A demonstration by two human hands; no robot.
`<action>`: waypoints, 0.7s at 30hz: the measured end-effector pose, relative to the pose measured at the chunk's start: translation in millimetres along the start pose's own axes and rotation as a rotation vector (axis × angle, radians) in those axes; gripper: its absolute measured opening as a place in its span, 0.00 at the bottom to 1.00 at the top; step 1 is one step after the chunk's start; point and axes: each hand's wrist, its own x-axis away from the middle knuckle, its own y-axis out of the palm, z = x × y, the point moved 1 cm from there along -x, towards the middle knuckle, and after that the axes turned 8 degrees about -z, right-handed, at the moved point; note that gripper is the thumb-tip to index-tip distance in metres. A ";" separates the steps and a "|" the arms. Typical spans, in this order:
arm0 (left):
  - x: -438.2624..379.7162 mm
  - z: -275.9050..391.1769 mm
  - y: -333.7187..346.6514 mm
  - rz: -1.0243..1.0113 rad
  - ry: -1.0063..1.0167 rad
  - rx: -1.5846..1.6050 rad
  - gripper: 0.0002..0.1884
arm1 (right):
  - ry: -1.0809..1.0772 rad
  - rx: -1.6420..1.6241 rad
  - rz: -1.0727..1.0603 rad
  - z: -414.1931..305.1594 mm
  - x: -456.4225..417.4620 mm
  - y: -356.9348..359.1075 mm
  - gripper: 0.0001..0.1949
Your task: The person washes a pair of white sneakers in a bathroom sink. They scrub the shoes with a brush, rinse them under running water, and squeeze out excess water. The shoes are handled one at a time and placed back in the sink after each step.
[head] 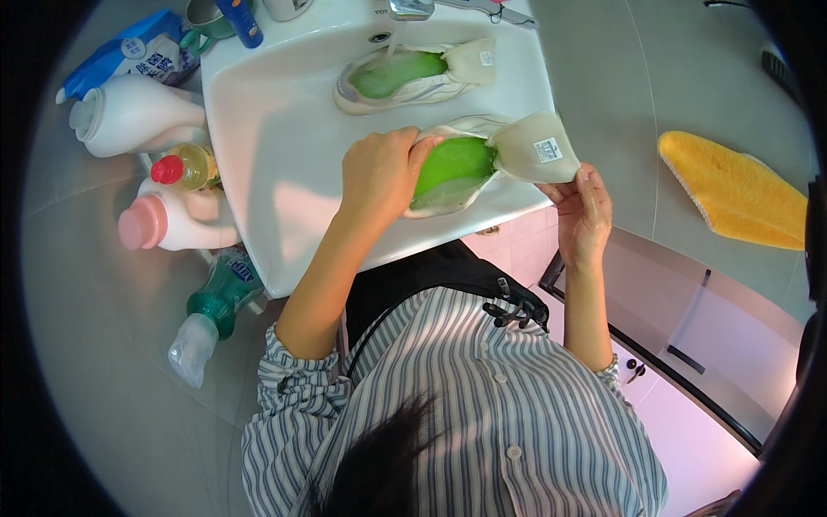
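Over the front part of the white sink, a pale sneaker [452, 201] with a bright green insole [455, 165] is held between both hands. My left hand [381, 168] grips its left end, thumb over the collar. The shoe's tongue [526, 152], which bears a small printed label, is folded out to the right. My right hand [585, 200] pinches the tongue's outer corner between thumb and fingers. Farther back, a second sneaker [420, 97] with a green insole lies in the sink [258, 129]. A thin stream of water falls into it from the chrome faucet [411, 9].
Left of the sink stand a white bottle [142, 113], a red-capped bottle [194, 165], a pink-capped jug [171, 220], a green bottle [216, 297] and a blue pouch [145, 48]. A green mug [210, 22] and blue tube [240, 22] occupy the rim. A yellow cloth [733, 190] hangs right.
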 end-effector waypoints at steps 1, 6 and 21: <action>1.5 4.0 -4.6 0.015 0.012 0.016 0.23 | -0.011 0.006 0.007 -4.8 0.6 1.2 0.13; 12.2 27.1 -34.0 0.002 0.019 -0.016 0.22 | -0.068 0.051 0.022 -27.3 4.2 8.0 0.15; 24.1 40.3 -48.7 0.019 0.034 0.084 0.19 | -0.158 0.048 -0.012 -49.8 14.8 8.3 0.15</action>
